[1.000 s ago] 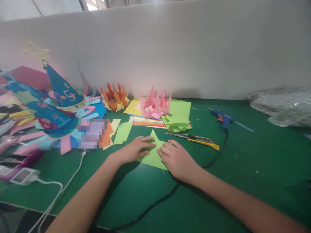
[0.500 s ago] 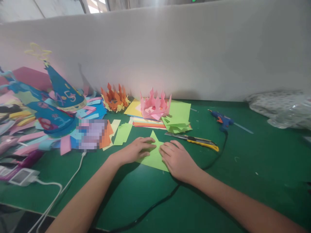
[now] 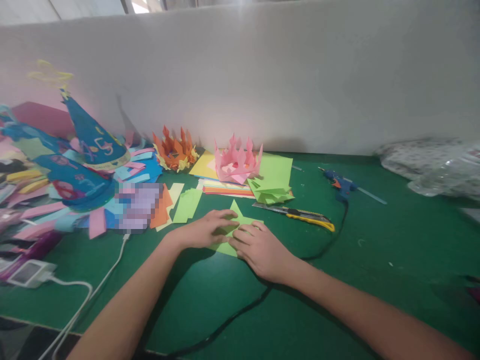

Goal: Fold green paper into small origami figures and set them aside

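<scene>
A light green sheet of paper (image 3: 226,248) lies on the table between my hands, with one pointed corner standing out at the far side. My left hand (image 3: 205,230) rests on its left part, fingers stretched out and apart from the thumb. From the right, my right hand (image 3: 261,250) lies across the sheet, its extended fingers pressing on it close to the left fingertips. Both hands cover much of the paper, so its folds are partly hidden. Just beyond the right hand lies a yellow-handled utility knife (image 3: 294,214).
A pink paper crown (image 3: 237,167) and an orange one (image 3: 174,152) stand behind, near stacked coloured paper (image 3: 225,189) and green pieces (image 3: 270,191). Blue cone hats (image 3: 98,135) crowd the left. A glue gun (image 3: 339,185) lies right; its black cord (image 3: 240,317) crosses the green table.
My right hand has slid left over the green paper, uncovering its right corner. My left hand stays nearly in place. The whole view has shifted slightly.
</scene>
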Demonstrator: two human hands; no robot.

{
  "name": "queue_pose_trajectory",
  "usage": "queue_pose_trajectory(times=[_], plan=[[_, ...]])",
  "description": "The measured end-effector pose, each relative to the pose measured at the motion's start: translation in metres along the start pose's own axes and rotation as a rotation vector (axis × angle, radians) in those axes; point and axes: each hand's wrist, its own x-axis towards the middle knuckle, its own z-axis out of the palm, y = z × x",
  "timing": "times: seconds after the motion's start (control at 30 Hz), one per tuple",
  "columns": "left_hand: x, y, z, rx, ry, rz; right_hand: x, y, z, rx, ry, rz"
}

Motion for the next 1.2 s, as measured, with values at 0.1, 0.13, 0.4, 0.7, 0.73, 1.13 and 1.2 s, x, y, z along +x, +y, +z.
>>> queue_pose_trajectory(times=[0.1,0.13,0.4,0.7,0.73,1.13,1.2], plan=[[-0.001,0.002,-0.004,-0.021,-0.055,-0.025,0.0,0.002,-0.003,0.016,0.004,0.007],[-0.002,0.002,-0.005,-0.029,-0.067,-0.031,-0.001,0.003,-0.005,0.02,0.004,0.014],[-0.005,-0.001,-0.009,-0.106,-0.139,-0.052,-0.016,0.026,-0.015,-0.041,0.051,0.106],[-0.008,-0.001,-0.017,-0.123,-0.214,-0.034,-0.021,0.036,-0.014,0.014,0.112,0.1],[-0.007,-0.001,-0.017,-0.123,-0.218,-0.037,-0.023,0.04,-0.015,0.026,0.125,0.097],[-0.005,0.002,-0.006,-0.207,-0.029,-0.063,-0.073,0.106,-0.011,-0.028,0.192,0.538],[-0.006,0.002,-0.003,-0.221,0.009,-0.044,-0.075,0.109,-0.005,-0.011,0.198,0.505]])
